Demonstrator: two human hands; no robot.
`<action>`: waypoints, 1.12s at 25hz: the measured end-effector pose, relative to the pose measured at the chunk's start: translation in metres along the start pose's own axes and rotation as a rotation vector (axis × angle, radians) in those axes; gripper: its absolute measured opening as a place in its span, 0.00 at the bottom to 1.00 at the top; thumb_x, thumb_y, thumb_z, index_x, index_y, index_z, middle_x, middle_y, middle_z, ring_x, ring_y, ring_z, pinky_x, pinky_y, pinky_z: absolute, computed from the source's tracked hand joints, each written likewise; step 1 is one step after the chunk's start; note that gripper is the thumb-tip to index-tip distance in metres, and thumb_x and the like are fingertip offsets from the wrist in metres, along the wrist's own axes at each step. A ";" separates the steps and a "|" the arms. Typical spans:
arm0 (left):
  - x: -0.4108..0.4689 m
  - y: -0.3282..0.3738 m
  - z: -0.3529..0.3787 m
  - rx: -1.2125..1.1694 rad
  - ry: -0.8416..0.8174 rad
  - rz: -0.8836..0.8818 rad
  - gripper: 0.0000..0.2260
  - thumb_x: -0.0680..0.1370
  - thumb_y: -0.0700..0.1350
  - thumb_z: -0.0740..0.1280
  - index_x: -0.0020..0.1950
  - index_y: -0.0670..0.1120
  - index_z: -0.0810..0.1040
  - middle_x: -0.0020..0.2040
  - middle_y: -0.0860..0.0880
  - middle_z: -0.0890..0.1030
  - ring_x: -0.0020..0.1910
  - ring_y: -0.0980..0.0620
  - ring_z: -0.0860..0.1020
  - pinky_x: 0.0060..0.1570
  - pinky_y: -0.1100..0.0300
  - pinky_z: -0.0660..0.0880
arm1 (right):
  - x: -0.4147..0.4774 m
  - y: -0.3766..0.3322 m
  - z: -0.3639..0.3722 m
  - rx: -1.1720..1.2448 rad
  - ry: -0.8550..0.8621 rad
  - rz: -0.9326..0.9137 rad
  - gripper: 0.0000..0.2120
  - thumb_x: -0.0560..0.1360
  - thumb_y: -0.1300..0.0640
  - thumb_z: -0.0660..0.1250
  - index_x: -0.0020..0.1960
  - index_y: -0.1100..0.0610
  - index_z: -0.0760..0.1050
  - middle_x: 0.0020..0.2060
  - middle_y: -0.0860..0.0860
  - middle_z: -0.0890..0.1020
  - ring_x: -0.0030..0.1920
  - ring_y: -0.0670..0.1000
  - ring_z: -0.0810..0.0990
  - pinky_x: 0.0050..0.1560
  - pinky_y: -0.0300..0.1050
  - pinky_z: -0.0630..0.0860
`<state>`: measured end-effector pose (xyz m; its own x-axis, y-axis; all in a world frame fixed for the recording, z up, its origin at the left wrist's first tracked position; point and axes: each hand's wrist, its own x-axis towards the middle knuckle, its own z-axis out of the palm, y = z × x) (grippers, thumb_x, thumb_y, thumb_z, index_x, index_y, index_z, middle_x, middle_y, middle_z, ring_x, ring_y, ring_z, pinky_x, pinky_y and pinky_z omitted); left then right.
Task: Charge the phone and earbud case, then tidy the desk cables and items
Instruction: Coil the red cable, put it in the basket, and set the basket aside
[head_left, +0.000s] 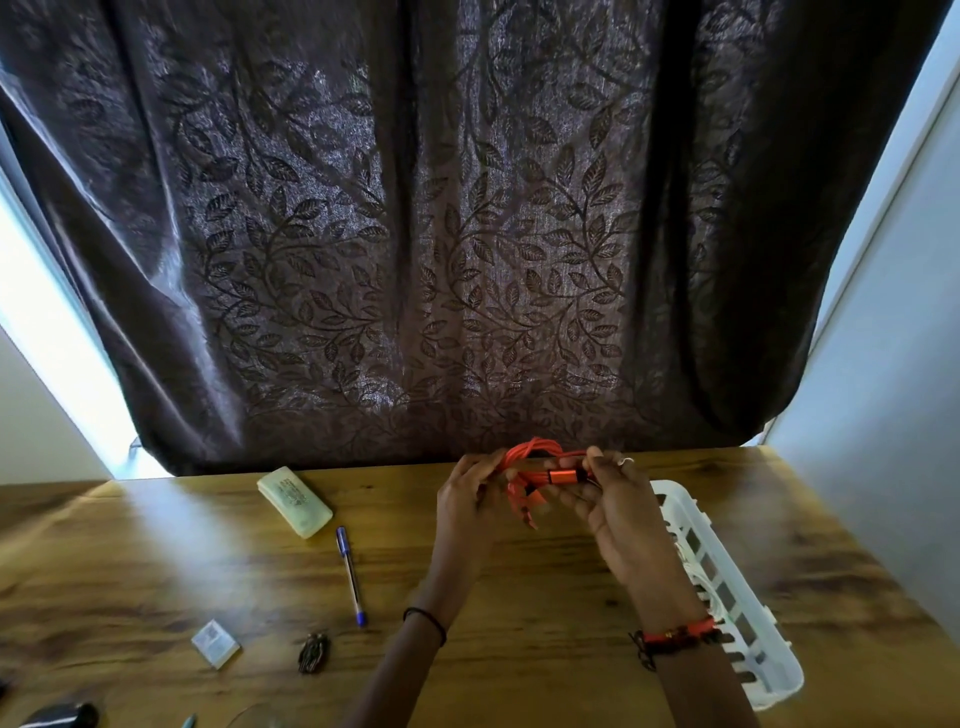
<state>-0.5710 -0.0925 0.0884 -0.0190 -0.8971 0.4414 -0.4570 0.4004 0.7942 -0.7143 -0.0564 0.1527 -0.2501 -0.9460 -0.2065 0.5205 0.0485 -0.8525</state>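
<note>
Holding orange cable (535, 450), white cable (700, 578) in basket (777, 688)

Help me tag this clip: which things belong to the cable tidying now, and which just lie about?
In use: orange cable, held by left hand and right hand; white basket.
Lying about: pen, pale case, small packet, dark clip.

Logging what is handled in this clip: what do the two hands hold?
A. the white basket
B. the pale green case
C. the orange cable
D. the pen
C: the left hand and right hand both grip the coiled cable above the desk, while the pen and the basket lie untouched.
</note>
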 end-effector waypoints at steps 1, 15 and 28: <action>0.000 -0.001 0.000 0.009 -0.015 -0.004 0.16 0.75 0.33 0.65 0.62 0.42 0.77 0.50 0.51 0.76 0.47 0.52 0.78 0.46 0.70 0.73 | 0.000 -0.001 -0.001 -0.058 -0.001 -0.009 0.09 0.81 0.60 0.56 0.43 0.58 0.68 0.34 0.53 0.79 0.40 0.52 0.81 0.40 0.47 0.81; 0.004 -0.003 -0.016 -0.038 0.067 -0.220 0.08 0.76 0.40 0.67 0.55 0.46 0.80 0.43 0.53 0.83 0.41 0.57 0.80 0.39 0.72 0.73 | -0.011 -0.015 -0.002 -0.399 -0.334 0.211 0.07 0.77 0.57 0.63 0.53 0.56 0.77 0.31 0.52 0.79 0.20 0.44 0.69 0.18 0.32 0.62; -0.003 0.025 -0.022 -1.149 0.011 -0.776 0.05 0.76 0.32 0.63 0.44 0.37 0.79 0.40 0.43 0.84 0.39 0.52 0.83 0.41 0.64 0.81 | -0.014 0.017 -0.003 -0.773 -0.221 -0.083 0.13 0.71 0.48 0.70 0.46 0.58 0.80 0.32 0.51 0.81 0.29 0.45 0.75 0.30 0.32 0.72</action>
<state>-0.5627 -0.0761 0.1163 -0.0899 -0.9593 -0.2676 0.6340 -0.2623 0.7275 -0.7040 -0.0415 0.1397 -0.0539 -0.9938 -0.0975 -0.2251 0.1073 -0.9684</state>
